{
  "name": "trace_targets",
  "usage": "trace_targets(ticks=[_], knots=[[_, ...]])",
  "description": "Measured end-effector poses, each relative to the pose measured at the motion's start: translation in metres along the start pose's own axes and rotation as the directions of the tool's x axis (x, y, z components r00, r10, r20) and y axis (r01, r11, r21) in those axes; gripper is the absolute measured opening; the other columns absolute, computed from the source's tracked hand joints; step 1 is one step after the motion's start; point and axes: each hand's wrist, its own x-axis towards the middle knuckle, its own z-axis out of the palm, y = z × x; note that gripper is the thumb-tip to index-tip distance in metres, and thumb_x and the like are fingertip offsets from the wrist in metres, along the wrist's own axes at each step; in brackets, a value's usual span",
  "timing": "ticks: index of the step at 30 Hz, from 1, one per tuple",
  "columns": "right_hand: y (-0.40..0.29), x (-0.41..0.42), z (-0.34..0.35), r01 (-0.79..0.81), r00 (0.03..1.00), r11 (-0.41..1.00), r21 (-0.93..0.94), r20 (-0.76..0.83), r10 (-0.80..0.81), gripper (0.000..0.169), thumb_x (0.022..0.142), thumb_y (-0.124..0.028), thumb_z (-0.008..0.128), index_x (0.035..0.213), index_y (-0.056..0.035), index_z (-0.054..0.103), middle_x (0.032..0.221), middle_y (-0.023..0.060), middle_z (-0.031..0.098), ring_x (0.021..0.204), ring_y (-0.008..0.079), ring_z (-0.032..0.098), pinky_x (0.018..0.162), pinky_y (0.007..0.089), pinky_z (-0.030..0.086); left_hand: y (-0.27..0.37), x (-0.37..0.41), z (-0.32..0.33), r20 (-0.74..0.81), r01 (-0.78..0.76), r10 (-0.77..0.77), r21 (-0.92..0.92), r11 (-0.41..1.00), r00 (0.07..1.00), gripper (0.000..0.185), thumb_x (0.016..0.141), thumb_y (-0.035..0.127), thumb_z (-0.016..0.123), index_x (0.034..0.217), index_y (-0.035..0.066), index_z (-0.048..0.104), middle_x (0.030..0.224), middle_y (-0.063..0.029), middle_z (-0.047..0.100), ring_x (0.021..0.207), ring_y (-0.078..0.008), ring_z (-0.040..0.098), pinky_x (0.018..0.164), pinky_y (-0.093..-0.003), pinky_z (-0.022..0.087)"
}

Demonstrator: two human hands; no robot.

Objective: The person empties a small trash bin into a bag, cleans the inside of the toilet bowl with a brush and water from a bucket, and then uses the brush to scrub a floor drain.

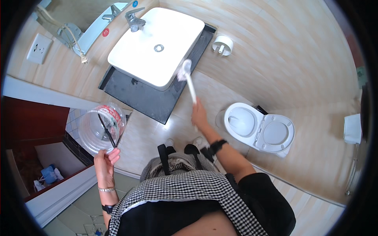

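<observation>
My left hand (107, 157) grips the black strap handle of a clear plastic bucket-like container (102, 126) with a red printed label. The container hangs tilted at the left, near the doorway. In my right hand (200, 116) is a white long-handled brush (190, 84), its head raised to the corner of the dark stone counter (147, 101). From this angle I cannot tell whether the bristles touch the counter or the white basin (156, 44) above it. The far end of the brush handle is partly hidden by my fingers.
A toilet (243, 121) with its lid raised stands at the right. A chrome faucet (135, 20) rises behind the basin, and a white paper holder (223, 45) is on the wall. A cord with a plug (84, 58) dangles beside a wall socket (39, 48).
</observation>
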Motion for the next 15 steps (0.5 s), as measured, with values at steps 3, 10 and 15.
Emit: trace_targets(ticks=[3, 10, 15], knots=[[0.052, -0.069, 0.0, 0.029, 0.996, 0.998, -0.052, 0.091, -0.025, 0.047, 0.096, -0.027, 0.039, 0.138, -0.0072, 0.036, 0.104, 0.0261, 0.059, 0.085, 0.0359, 0.061, 0.076, 0.043, 0.047, -0.004, 0.016, 0.003, 0.07, -0.003, 0.005, -0.027, 1.0, 0.998, 0.018, 0.088, 0.01, 0.04, 0.085, -0.006, 0.048, 0.089, -0.0301, 0.062, 0.078, -0.0352, 0.068, 0.059, -0.0354, 0.059], [0.035, -0.111, -0.039, 0.352, 0.926, 0.88, -0.319, 0.255, -0.279, 0.047, 0.095, -0.023, 0.046, 0.14, -0.0205, 0.033, 0.068, 0.0257, 0.058, 0.062, 0.0421, 0.059, 0.057, 0.0465, 0.046, -0.004, 0.017, 0.0, 0.07, -0.028, 0.034, -0.084, 0.996, 0.997, 0.017, 0.087, 0.008, 0.041, 0.081, -0.006, 0.048, 0.091, -0.0319, 0.061, 0.079, -0.036, 0.067, 0.06, -0.0358, 0.06], [-0.019, -0.034, 0.025, 0.439, 0.881, 0.806, -0.398, 0.366, -0.299, 0.048, 0.094, -0.022, 0.044, 0.139, -0.0157, 0.031, 0.08, 0.0275, 0.061, 0.071, 0.0465, 0.059, 0.062, 0.0543, 0.044, -0.015, 0.001, -0.015, -0.04, 0.012, -0.017, -0.128, 0.992, 0.999, 0.017, 0.085, 0.007, 0.041, 0.081, -0.007, 0.048, 0.089, -0.0316, 0.061, 0.076, -0.0357, 0.068, 0.058, -0.0357, 0.06]])
